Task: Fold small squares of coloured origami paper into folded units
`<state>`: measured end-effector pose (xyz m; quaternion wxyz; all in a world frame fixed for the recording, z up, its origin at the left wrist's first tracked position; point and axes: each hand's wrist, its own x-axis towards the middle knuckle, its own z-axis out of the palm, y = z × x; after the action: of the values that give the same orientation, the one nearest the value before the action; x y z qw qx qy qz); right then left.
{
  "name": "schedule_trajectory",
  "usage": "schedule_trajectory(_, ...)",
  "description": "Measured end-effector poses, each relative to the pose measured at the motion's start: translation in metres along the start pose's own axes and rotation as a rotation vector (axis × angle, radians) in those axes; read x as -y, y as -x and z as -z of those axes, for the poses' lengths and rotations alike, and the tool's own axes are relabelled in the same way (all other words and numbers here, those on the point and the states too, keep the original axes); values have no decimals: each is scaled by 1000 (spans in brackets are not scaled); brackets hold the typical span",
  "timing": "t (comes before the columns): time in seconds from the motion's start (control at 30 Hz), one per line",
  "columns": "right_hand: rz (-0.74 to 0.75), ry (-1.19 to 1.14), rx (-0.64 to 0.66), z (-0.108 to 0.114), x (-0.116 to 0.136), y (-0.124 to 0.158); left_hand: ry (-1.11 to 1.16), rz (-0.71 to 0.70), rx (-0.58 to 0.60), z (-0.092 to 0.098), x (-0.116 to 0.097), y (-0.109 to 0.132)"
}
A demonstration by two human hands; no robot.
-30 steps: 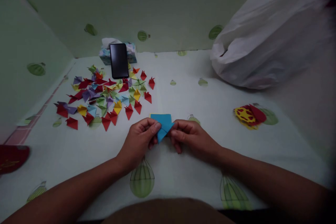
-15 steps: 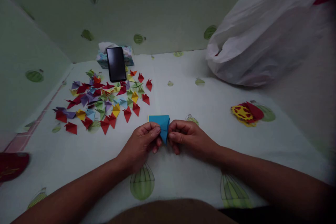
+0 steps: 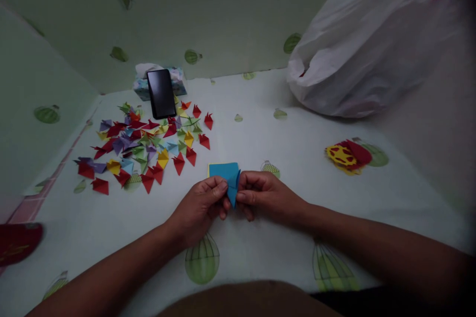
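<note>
Between my two hands is a blue sheet of origami paper (image 3: 224, 169), partly folded, with a narrow point hanging down toward me. A thin yellow edge shows along its upper left side; whether that is a separate sheet I cannot tell. My left hand (image 3: 208, 198) pinches the paper with the thumb on top and the fingers curled beneath. At its right edge, my right hand (image 3: 262, 194) has thumb and bent fingers closed on the folded flap. Left of the hands lies a spread of small folded paper cranes (image 3: 140, 151) in red, yellow, green, purple and blue.
A black phone (image 3: 161, 94) leans on a tissue box (image 3: 179, 79) behind the cranes. At the right lie yellow and red cut-out pieces (image 3: 345, 156). A big white plastic bag (image 3: 357, 59) stands at the back right. A dark red object (image 3: 18, 242) is at the left edge.
The right-hand flap of the blue paper stands up slightly more at its edge. Both hands keep their grip almost in place. The whole view has shifted a little.
</note>
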<state>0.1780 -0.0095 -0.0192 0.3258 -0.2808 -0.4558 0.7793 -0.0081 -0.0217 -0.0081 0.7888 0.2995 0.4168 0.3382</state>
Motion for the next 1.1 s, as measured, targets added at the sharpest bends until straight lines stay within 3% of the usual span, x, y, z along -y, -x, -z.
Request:
schedule_trajectory(0.87, 23, 3, 37, 0, 3, 1, 38, 1, -2, -2, -1, -2)
schedule_trajectory(1.1, 22, 192, -52, -4, 7, 3, -186, -172, -98, -3, 3, 2)
